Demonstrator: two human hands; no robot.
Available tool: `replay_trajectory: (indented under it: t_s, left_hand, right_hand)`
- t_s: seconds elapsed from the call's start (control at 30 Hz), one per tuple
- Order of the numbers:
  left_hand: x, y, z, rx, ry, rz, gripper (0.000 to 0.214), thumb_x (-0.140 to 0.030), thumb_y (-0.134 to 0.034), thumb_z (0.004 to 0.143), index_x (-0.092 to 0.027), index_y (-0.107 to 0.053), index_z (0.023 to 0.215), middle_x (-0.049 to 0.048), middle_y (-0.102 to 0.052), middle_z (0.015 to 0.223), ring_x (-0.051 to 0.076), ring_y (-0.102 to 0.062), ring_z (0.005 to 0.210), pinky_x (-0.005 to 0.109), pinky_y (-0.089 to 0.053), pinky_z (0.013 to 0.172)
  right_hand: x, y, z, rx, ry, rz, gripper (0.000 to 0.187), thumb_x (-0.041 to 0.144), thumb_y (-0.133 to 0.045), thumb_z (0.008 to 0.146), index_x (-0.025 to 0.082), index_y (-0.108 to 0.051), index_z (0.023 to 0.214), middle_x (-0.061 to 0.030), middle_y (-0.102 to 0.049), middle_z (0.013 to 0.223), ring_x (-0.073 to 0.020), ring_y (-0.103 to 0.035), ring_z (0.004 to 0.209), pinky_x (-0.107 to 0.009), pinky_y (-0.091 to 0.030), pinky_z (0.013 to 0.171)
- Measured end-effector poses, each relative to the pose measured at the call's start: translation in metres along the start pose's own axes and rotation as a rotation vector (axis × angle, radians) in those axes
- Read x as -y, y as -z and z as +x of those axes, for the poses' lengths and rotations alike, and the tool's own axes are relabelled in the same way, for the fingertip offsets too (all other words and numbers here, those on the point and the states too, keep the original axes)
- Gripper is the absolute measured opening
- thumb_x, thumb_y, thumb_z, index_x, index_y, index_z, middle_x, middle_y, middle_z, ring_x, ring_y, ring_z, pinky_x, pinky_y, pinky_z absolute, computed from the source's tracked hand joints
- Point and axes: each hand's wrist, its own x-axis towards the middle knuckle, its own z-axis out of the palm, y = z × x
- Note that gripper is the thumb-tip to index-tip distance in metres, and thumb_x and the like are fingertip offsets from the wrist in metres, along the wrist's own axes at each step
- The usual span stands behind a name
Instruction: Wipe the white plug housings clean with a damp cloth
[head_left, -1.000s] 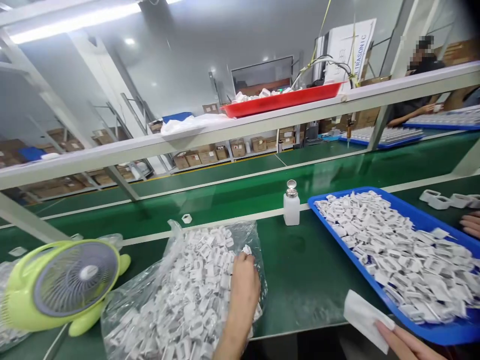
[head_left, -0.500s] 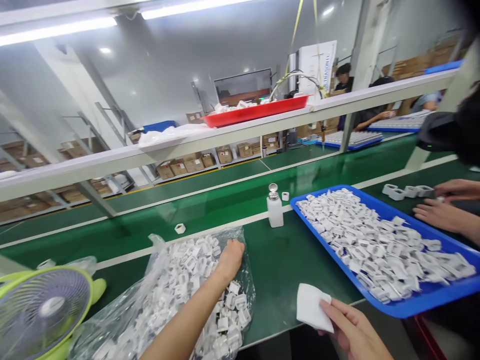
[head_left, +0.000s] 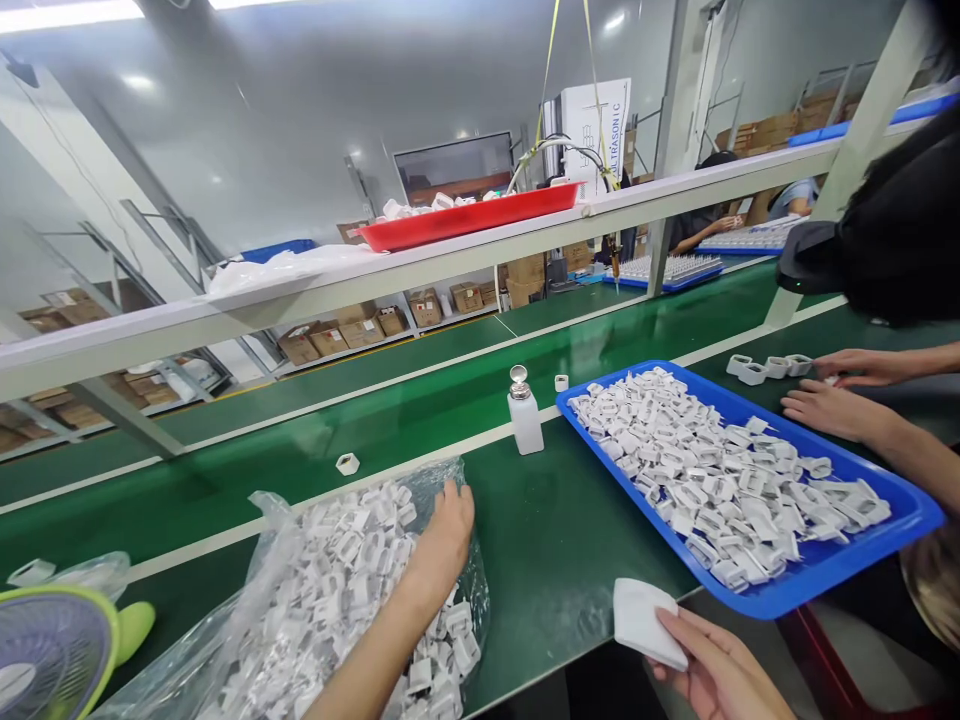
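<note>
Right hand point(head_left: 709, 655) pinches one cloth point(head_left: 641, 618) near the bench edge point(head_left: 551, 662); left hand point(head_left: 444, 530) curls over one bag point(head_left: 274, 515) of parts point(head_left: 360, 555), whether holding any I can't tell; one bottle point(head_left: 526, 422) stands between bag and one tray point(head_left: 913, 512).

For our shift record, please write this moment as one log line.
left hand: at bag of white parts | right hand: holding white pad | bottle: upright
</note>
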Motion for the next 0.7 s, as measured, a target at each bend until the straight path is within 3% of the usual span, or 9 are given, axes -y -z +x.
replay_trajectory:
  t_s: [0.13, 0.2, 0.27, 0.33, 0.4, 0.47, 0.57, 0.7]
  left_hand:
    - [-0.048, 0.001, -0.025, -0.021, 0.029, -0.356, 0.023, -0.01, -0.051, 0.095, -0.02, -0.061, 0.114, 0.0046, -0.074, 0.1, 0.016, -0.072, 0.084, 0.023, -0.055, 0.07]
    - [-0.074, -0.01, -0.042, -0.012, 0.154, -0.72, 0.027, -0.013, -0.049, 0.096, -0.021, -0.061, 0.119, 0.006, -0.074, 0.103, 0.018, -0.072, 0.086, 0.027, -0.056, 0.074]
    - [-0.093, -0.024, -0.057, 0.024, 0.28, -0.977, 0.029, -0.017, -0.051, 0.095, -0.022, -0.063, 0.121, 0.0089, -0.073, 0.112, 0.022, -0.07, 0.1, 0.035, -0.056, 0.087]
    - [-0.102, -0.034, -0.066, 0.018, 0.322, -1.049, 0.031, -0.02, -0.052, 0.095, -0.021, -0.066, 0.123, 0.0123, -0.068, 0.123, 0.027, -0.064, 0.117, 0.042, -0.051, 0.1]
    - [-0.103, -0.039, -0.069, -0.001, 0.312, -1.024, 0.034, -0.025, -0.051, 0.097, -0.02, -0.067, 0.126, 0.0142, -0.064, 0.127, 0.028, -0.061, 0.121, 0.044, -0.049, 0.104]
    - [-0.1, -0.038, -0.068, 0.03, 0.304, -1.009, 0.037, -0.028, -0.052, 0.097, -0.019, -0.068, 0.129, 0.0137, -0.065, 0.122, 0.026, -0.066, 0.106, 0.041, -0.053, 0.096]
    - [-0.092, -0.034, -0.063, 0.1, 0.281, -0.992, 0.041, -0.026, -0.054, 0.095, -0.016, -0.068, 0.132, 0.0098, -0.068, 0.099, 0.021, -0.066, 0.078, 0.034, -0.056, 0.079]
    - [-0.089, -0.039, -0.062, 0.061, 0.265, -0.991, 0.038, -0.018, -0.052, 0.094, -0.015, -0.072, 0.126, 0.0076, -0.067, 0.087, 0.02, -0.066, 0.076, 0.032, -0.056, 0.078]
  right_hand:
    - [-0.003, 0.007, 0.013, 0.038, 0.013, -0.049, 0.058, 0.044, -0.101, 0.048, 0.016, -0.079, 0.094, -0.0074, -0.08, 0.096, -0.0239, -0.071, 0.086, -0.026, -0.063, 0.069]
    - [-0.007, 0.009, 0.022, 0.102, 0.107, -0.157, 0.055, 0.052, -0.092, 0.064, 0.015, -0.078, 0.102, -0.0093, -0.08, 0.101, -0.0264, -0.073, 0.094, -0.027, -0.063, 0.075]
    - [-0.013, 0.009, 0.032, 0.15, 0.368, -0.464, 0.049, 0.055, -0.072, 0.087, 0.013, -0.077, 0.111, -0.0117, -0.079, 0.105, -0.0273, -0.074, 0.095, -0.029, -0.062, 0.079]
    - [-0.021, 0.006, 0.042, 0.174, 0.702, -0.825, 0.045, 0.047, -0.052, 0.101, 0.013, -0.074, 0.121, -0.0137, -0.077, 0.114, -0.0275, -0.072, 0.098, -0.033, -0.06, 0.085]
    - [-0.032, 0.002, 0.051, 0.25, 0.96, -1.058, 0.04, 0.036, -0.046, 0.104, 0.018, -0.07, 0.131, -0.0128, -0.07, 0.131, -0.0287, -0.066, 0.113, -0.038, -0.056, 0.096]
    - [-0.043, -0.002, 0.059, 0.412, 1.091, -1.15, 0.041, 0.024, -0.048, 0.102, 0.025, -0.065, 0.139, -0.0089, -0.065, 0.141, -0.0286, -0.059, 0.123, -0.04, -0.052, 0.103]
    - [-0.057, -0.005, 0.069, 0.654, 1.25, -1.268, 0.06, 0.008, -0.047, 0.096, 0.029, -0.049, 0.152, -0.0074, -0.061, 0.147, -0.0269, -0.062, 0.114, -0.041, -0.056, 0.096]
    - [-0.061, -0.005, 0.078, 0.764, 1.346, -1.341, 0.082, 0.001, -0.048, 0.091, 0.032, -0.023, 0.163, -0.0114, -0.06, 0.147, -0.0288, -0.065, 0.098, -0.045, -0.059, 0.081]
